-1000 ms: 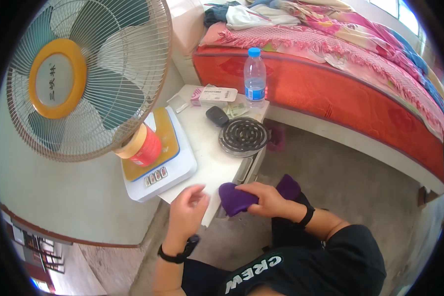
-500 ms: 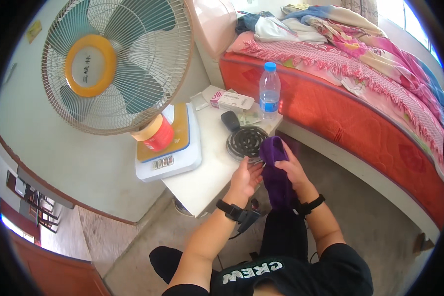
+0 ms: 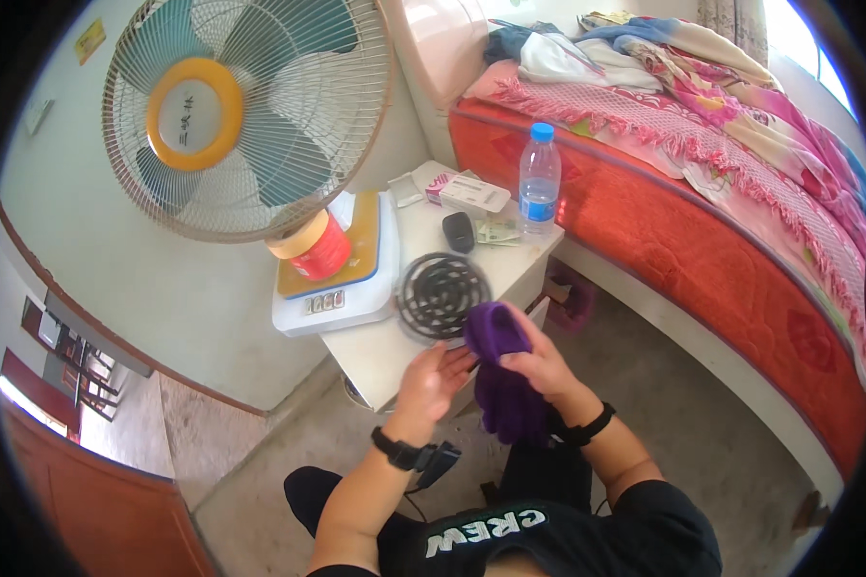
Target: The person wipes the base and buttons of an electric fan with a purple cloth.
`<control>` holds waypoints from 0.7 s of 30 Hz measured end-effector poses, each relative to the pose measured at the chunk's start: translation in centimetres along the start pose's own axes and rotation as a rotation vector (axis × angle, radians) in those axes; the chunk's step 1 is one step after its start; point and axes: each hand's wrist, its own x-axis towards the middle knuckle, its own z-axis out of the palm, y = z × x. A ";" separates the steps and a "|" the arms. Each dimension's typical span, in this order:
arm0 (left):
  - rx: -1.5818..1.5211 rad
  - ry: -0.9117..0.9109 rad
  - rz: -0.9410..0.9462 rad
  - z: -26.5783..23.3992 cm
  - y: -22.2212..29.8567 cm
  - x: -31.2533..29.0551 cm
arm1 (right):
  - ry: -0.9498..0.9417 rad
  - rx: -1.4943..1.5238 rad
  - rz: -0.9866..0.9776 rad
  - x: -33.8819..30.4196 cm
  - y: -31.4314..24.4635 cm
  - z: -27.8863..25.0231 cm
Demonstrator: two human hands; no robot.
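Observation:
In my right hand, fingers and thumb close on a purple cloth piece. Its top forms a rounded loop-like opening; soft folds hang below, and I cannot tell exactly what kind of item it is. My left hand is palm up with its fingers apart, just left of the cloth. Above its fingertips is a round black spiral piece, slightly blurred, over the white table. Whether those fingertips touch its near edge I cannot tell. A black key fob lies behind the spiral.
At the left, a fan rises over a white scale bearing a red jar. Small boxes and a water bottle stand at the table's far end. Along the right runs a bed with bedding.
Both hands and the purple cloth have moved left and nearer to me. The black spiral has shifted left and toward me, away from the key fob. The view has shifted slightly.

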 end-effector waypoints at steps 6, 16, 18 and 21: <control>-0.026 0.129 0.046 -3.8 3.0 -4.4 | -0.175 0.080 0.067 1.1 1.3 3.0; -0.092 0.234 0.094 -8.1 2.6 -10.1 | -0.100 0.004 0.097 0.2 -0.1 1.5; -0.073 0.292 0.106 -8.8 2.7 -11.2 | 0.034 0.039 0.076 0.3 -1.5 0.5; -0.010 0.337 0.136 -10.6 2.4 -10.7 | 0.189 -0.088 -0.039 2.1 -2.9 -1.5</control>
